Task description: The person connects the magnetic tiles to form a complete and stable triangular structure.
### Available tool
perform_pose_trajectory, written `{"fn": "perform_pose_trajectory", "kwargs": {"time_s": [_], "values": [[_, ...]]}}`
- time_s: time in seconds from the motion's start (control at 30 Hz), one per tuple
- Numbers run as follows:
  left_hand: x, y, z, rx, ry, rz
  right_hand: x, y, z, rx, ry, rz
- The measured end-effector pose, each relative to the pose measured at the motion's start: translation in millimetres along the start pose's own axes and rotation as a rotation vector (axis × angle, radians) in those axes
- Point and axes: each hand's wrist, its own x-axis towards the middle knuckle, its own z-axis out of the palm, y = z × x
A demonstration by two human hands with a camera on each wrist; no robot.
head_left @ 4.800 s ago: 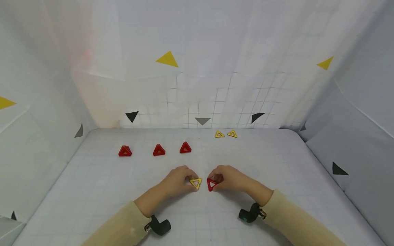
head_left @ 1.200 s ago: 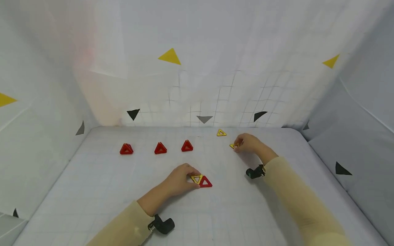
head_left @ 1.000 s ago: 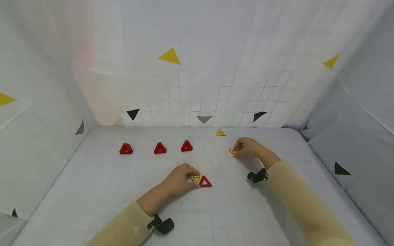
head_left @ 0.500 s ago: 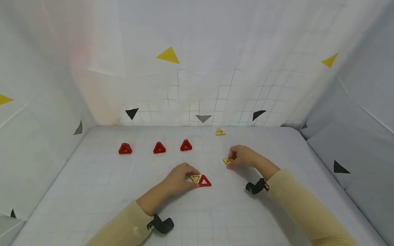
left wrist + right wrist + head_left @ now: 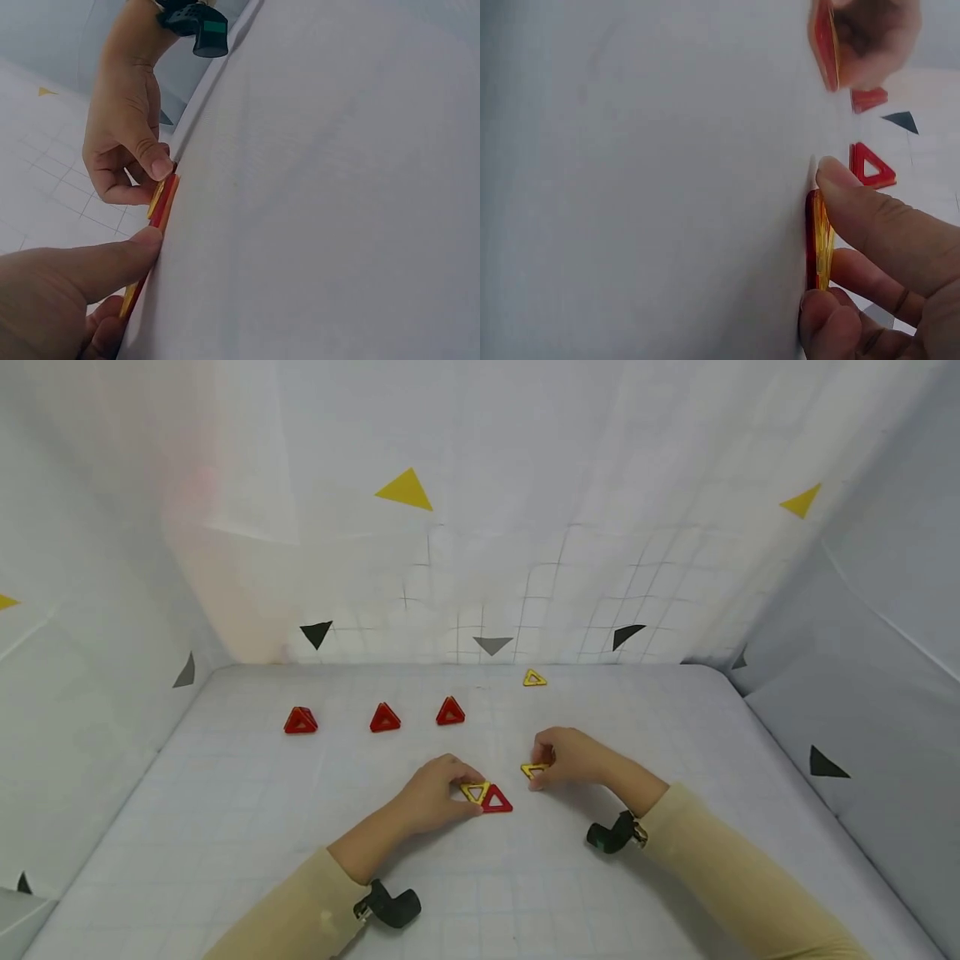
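Note:
In the head view my left hand [image 5: 435, 795] pinches a yellow triangular magnetic tile [image 5: 474, 786] between thumb and fingers, low over the table. Edge to edge with it on the right lies a red triangular tile [image 5: 497, 809]. My right hand [image 5: 576, 760] pinches another yellow triangular tile [image 5: 528, 768], a short way right of and behind the red one. The right wrist view shows that held tile [image 5: 823, 240] edge-on, with a dark red layer along its yellow side. The left wrist view has both hands close together, the right hand [image 5: 127, 142] beyond the left thumb [image 5: 120, 266].
Three red triangle pyramids [image 5: 385, 719] stand in a row at the back left of the white table [image 5: 480, 893]. One more yellow triangular tile [image 5: 535, 683] lies near the back edge. White cloth walls [image 5: 480, 443] with coloured triangle marks enclose the back and sides.
My right hand set the red tile against the yellow one, then took a yellow tile from the back and brought it forward and left. My left hand stays in place.

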Motion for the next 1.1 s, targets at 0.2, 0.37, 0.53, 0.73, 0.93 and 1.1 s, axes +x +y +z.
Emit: {"fn": "perform_pose_trajectory", "kwargs": {"time_s": [0.2, 0.37, 0.53, 0.73, 0.93, 1.1], "values": [[0.6, -0.9, -0.3, -0.001, -0.004, -0.001, -1.4, -10.4, 7.0, 0.041, -0.014, -0.002], [0.0, 0.2, 0.5, -0.001, -0.004, -0.003, -2.3, -17.8, 12.0, 0.065, -0.009, 0.007], [-0.3, 1.0, 0.0, 0.005, 0.003, 0.003, -1.8, -23.6, 16.4, 0.075, 0.0, 0.004], [-0.7, 1.2, -0.6, -0.003, 0.007, 0.012, -1.0, -33.2, 18.6, 0.08, -0.006, -0.004], [-0.4, 1.6, -0.3, -0.006, 0.01, 0.011, -0.9, -37.9, 21.1, 0.075, 0.003, -0.013], [-0.8, 2.4, 0.0, -0.002, 0.014, 0.007, -0.3, -37.8, 23.7, 0.07, 0.002, 0.0]]}}
